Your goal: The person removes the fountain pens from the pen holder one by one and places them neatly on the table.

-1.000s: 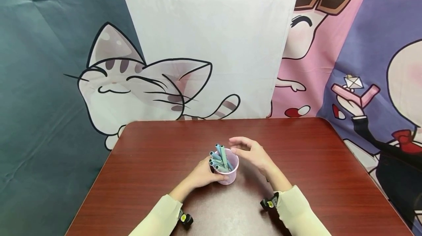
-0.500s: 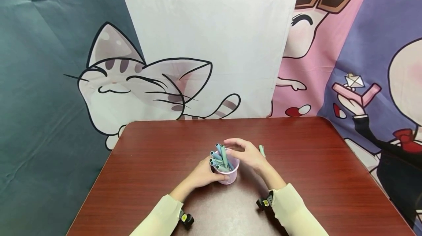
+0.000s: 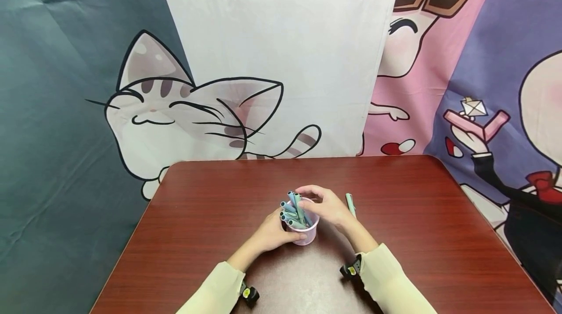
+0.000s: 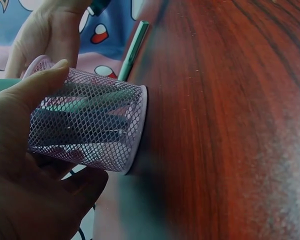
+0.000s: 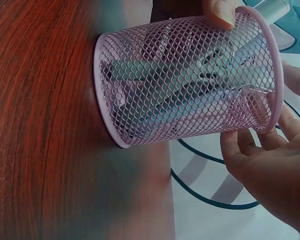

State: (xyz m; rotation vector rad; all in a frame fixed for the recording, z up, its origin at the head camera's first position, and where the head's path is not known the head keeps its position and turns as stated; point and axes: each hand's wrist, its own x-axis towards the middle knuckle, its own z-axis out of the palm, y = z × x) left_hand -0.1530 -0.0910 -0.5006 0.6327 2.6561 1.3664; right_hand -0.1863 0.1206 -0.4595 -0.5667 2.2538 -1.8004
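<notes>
A pink wire-mesh pen cup stands upright on the table with several blue and green pens in it, their ends above the rim. My left hand grips the cup from the left; its thumb lies across the mesh in the left wrist view. On the right, my right hand reaches over the rim, fingers loosely bent at the far side and thumb close beside a green pen's upper end. Its fingers show just past the rim in the right wrist view, and no pen shows in its grasp.
Another green pen lies on the table beyond my right wrist. The reddish-brown wooden table ends at a printed cartoon backdrop. A small black camera is worn on the left wrist.
My right hand has moved left, from beside the cup to over its rim near the pens. The green pen lying behind that hand has come into view. My left hand keeps its grip.
</notes>
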